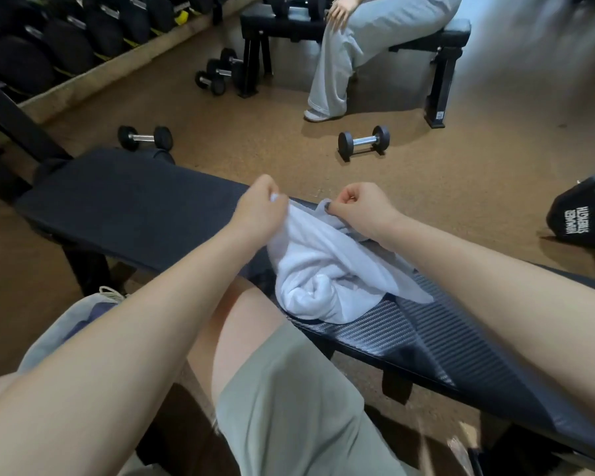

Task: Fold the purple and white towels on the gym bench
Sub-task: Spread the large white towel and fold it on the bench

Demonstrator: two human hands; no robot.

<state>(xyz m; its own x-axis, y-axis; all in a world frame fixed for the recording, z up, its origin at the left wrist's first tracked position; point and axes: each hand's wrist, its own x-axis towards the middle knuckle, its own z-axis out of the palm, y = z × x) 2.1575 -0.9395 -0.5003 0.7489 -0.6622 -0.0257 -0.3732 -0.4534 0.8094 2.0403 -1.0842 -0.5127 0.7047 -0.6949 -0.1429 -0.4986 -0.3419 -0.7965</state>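
Both hands pinch the white towel (pixel 327 269) — left hand (pixel 260 207) at 10 o'clock, right hand (pixel 361 204) at 1 — bulk hanging toward 6.

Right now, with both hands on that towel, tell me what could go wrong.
1. The towel is bunched and twisted, so a fold begun now would likely come out uneven; spread it flat first.
2. It lies at the near edge of the bench, by the knee, and may slide to the floor.
3. The left hand and right hand pinch only its top edge, close together, so the rest hangs slack and could slip.
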